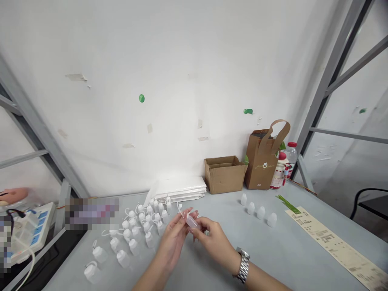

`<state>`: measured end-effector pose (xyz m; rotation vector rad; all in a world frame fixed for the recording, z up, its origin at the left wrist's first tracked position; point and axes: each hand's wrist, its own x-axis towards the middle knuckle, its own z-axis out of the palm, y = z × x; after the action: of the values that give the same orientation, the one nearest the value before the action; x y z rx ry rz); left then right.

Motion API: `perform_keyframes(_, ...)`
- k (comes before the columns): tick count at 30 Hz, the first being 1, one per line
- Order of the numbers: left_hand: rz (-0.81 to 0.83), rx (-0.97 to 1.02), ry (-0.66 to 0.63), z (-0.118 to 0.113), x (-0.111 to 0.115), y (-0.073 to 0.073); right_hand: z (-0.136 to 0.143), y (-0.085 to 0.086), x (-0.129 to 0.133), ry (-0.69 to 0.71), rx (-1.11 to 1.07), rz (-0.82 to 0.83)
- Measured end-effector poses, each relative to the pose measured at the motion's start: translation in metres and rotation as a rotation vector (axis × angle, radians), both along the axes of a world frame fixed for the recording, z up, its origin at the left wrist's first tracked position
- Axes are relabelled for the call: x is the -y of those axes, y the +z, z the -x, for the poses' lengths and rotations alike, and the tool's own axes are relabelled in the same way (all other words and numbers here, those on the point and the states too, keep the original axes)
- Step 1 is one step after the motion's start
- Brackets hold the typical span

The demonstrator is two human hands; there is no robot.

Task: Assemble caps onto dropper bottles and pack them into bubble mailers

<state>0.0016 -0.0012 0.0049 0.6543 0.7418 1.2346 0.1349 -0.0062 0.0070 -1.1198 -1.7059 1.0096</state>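
A small translucent plastic bottle [193, 222] is held between both hands above the grey table. My right hand [212, 236] has its fingers closed round the bottle's body. At the bottle's upper end, my left hand [177, 230] pinches near a white loop strap; its fingers partly hide the cap area. To the left stand several capped bottles [133, 246] with white loops, gathered in loose rows. Several bottles without loops [261, 212] are lined up diagonally at the right, apart from my hands.
Behind the bottles lies a stack of white packets [178, 188]. An open cardboard box [226, 180], a brown paper bag [260, 165] and a red-capped bottle [291, 153] stand along the wall. A printed paper strip [336, 244] and green strips [287, 204] lie right; a power strip [38, 226] sits left.
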Motion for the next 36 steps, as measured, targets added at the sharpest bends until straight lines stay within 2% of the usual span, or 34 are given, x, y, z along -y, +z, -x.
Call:
perform_keyframes(5,-0.002,0.008,-0.013,0.0,-0.001,-0.003,0.003,-0.005,-0.004,0.097,-0.215,0.141)
perform_keyframes(9,-0.017,-0.017,-0.028,0.0,0.0,-0.001,0.003,-0.006,-0.004,0.076,-0.185,0.135)
perform_keyframes(12,-0.045,-0.054,-0.02,0.0,0.0,0.002,0.002,-0.004,0.0,-0.002,-0.026,0.041)
perform_keyframes(15,-0.041,-0.073,0.013,0.0,0.001,0.002,0.001,-0.007,0.004,-0.093,0.137,-0.142)
perform_keyframes(19,0.012,-0.003,0.035,-0.001,0.001,-0.001,0.001,-0.013,0.007,-0.136,0.289,-0.389)
perform_keyframes(22,0.004,0.025,0.02,-0.001,0.001,-0.001,0.001,-0.014,0.008,-0.156,0.33,-0.443)
perform_keyframes(24,-0.014,0.019,0.001,0.0,0.001,0.0,0.001,-0.011,0.008,-0.155,0.295,-0.394)
perform_keyframes(27,-0.021,0.005,-0.006,0.001,-0.001,0.0,0.001,-0.006,0.005,-0.118,0.167,-0.21)
perform_keyframes(31,-0.013,0.028,0.005,0.002,-0.003,-0.001,0.001,-0.004,0.0,-0.009,-0.029,0.028)
perform_keyframes(36,0.001,0.016,-0.002,0.002,-0.004,-0.005,0.005,-0.008,-0.004,0.114,-0.22,0.193)
